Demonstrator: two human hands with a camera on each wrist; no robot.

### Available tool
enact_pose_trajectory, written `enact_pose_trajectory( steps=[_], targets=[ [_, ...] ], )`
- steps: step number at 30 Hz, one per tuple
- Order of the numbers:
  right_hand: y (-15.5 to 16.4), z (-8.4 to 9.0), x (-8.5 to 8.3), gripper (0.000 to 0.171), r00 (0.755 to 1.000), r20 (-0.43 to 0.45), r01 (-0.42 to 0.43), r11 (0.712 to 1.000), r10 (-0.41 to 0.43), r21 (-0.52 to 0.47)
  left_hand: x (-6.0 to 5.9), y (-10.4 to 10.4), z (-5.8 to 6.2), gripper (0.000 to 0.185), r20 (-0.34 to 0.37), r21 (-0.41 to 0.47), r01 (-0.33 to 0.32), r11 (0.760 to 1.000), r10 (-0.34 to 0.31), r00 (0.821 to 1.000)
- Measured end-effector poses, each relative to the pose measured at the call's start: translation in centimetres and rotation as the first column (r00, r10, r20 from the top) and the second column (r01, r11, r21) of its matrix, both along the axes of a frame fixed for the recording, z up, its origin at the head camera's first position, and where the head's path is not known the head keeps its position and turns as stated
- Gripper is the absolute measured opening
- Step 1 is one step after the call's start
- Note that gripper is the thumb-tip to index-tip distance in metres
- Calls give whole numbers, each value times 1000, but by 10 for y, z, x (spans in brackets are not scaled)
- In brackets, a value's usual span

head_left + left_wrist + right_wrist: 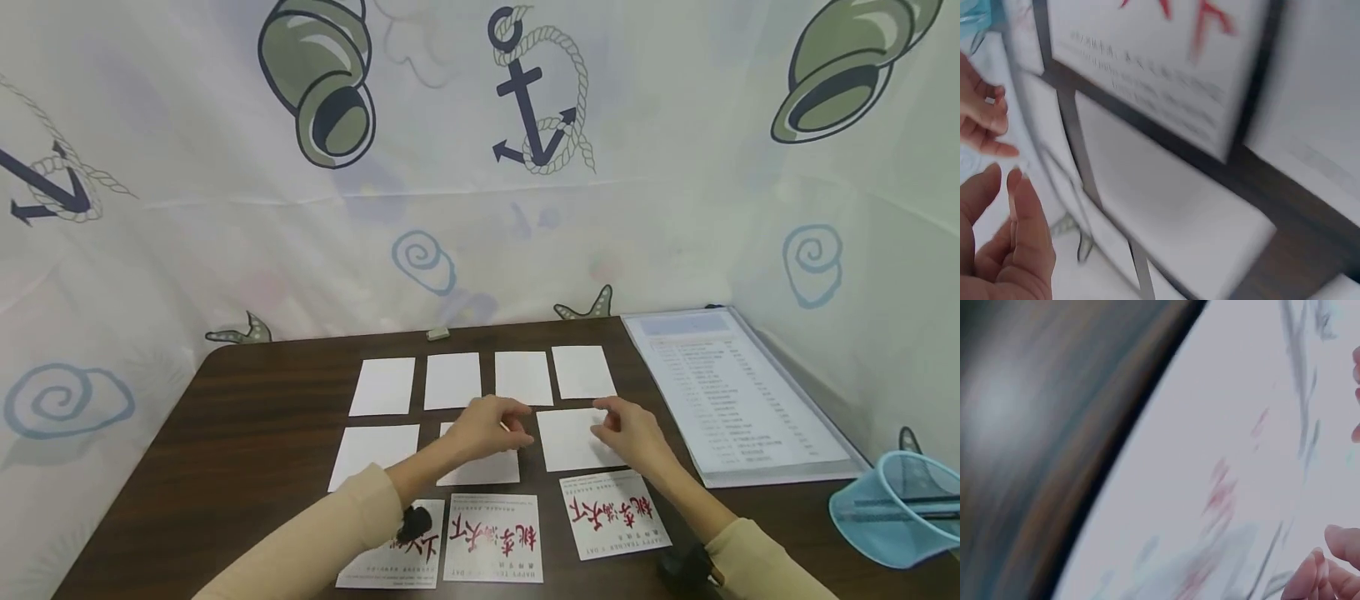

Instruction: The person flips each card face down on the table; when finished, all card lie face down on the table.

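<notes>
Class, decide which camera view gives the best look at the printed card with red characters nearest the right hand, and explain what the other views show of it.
The head view: the printed card lies whole and sharp on the table, below the right hand. The left wrist view shows a blurred printed card, which one I cannot tell. The right wrist view shows only smeared red marks.

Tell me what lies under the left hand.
Under the left hand lies a blank white card on the dark table. The hand and wrist cover the card's upper part, so whether the fingers touch or pinch it cannot be seen.
</notes>
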State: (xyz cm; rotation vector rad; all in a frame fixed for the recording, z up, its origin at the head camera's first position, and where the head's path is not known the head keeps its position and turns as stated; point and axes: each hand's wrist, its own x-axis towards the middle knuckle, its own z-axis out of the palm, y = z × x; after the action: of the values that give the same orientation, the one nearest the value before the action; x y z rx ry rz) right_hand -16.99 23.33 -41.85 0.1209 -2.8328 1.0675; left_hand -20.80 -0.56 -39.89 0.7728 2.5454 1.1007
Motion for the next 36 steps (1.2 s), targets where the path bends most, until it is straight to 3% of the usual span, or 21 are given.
enact_pose_trajectory(
  steps=[6, 11, 17, 20, 25, 31, 36],
  targets=[
    [-55, 10, 13, 26, 980, -40, -197, 975, 194, -100, 14, -68, 8, 29, 91, 51, -53, 997, 48, 995],
    [-103, 9, 27, 25, 934, -11, -355, 922, 358, -152, 32, -121, 7, 29, 133, 32, -121, 992, 116, 984],
    [-142, 5, 37, 28, 883, 54, -448, 873, 465, -195, 52, -167, 0, 32, 156, -11, -154, 988, 154, 976],
    [-154, 2, 39, 31, 872, 82, -468, 872, 482, -143, 60, -181, -6, 34, 154, -23, -156, 987, 158, 975],
    [-169, -4, 42, 41, 874, 111, -475, 880, 473, -10, 72, -194, -18, 37, 126, -44, -195, 980, 199, 972],
    [-177, -8, 45, 46, 881, 115, -469, 878, 459, 94, 80, -195, -27, 43, 91, -77, -236, 969, 243, 966],
    [-180, -10, 46, 44, 878, 85, -479, 859, 472, 179, 82, -193, -28, 42, 41, -99, -236, 967, 241, 970]
  ],
)
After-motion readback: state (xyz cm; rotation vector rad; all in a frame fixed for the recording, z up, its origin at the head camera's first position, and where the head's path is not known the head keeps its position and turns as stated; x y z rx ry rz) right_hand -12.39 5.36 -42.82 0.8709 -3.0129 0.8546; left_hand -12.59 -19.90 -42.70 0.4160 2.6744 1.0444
